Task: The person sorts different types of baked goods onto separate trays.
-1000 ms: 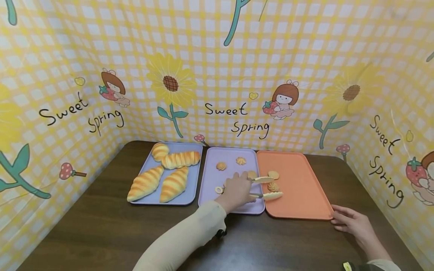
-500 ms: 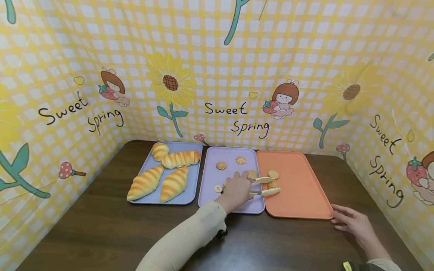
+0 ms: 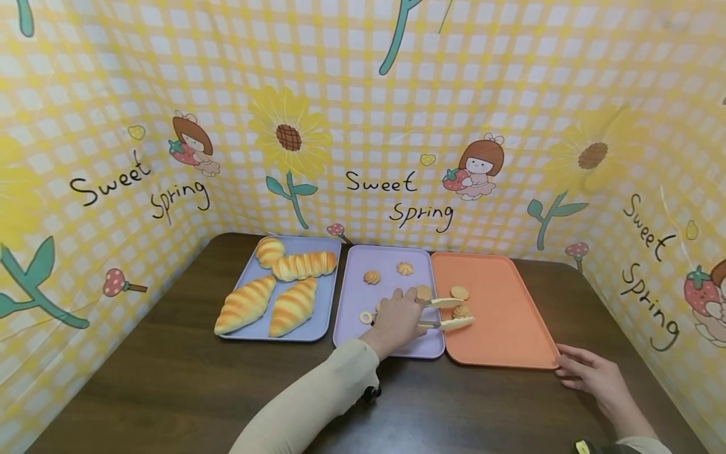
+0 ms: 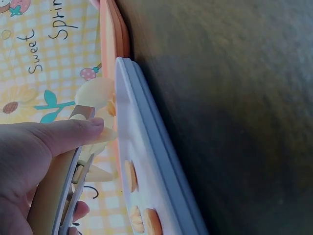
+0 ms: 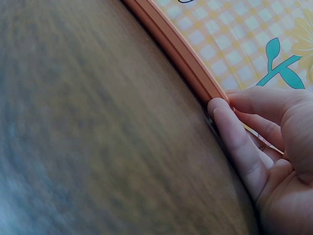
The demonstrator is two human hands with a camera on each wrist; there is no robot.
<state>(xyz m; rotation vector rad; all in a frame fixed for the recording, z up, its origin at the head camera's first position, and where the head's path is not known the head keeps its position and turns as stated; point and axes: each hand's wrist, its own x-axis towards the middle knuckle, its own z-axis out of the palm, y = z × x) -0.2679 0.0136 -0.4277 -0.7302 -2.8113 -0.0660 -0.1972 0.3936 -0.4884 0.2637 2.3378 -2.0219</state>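
Observation:
My left hand (image 3: 397,318) grips a pair of tongs (image 4: 61,183), metal with cream-coloured ends. In the head view, the tongs' ends lie apart over the left side of the orange tray (image 3: 499,340), on either side of a swirled cookie (image 3: 461,311). A round plain cookie (image 3: 459,292) sits just behind them. My right hand (image 3: 595,378) pinches the tray's near right corner between thumb and fingers, as the right wrist view shows. Under my left hand is the purple tray (image 3: 348,334) with a swirled cookie (image 3: 371,277), a flower-shaped cookie (image 3: 404,269) and others partly hidden.
A blue tray (image 3: 323,315) on the left bears several striped bread pieces (image 3: 292,307). All three trays stand side by side on a dark wooden table (image 3: 170,378). A checked cloth (image 3: 363,126) with printed flowers hangs behind and at the sides.
The tongs' ends drew closer together around the swirled cookie, then parted slightly, leaving more of it visible. My right hand has stayed at the tray corner.

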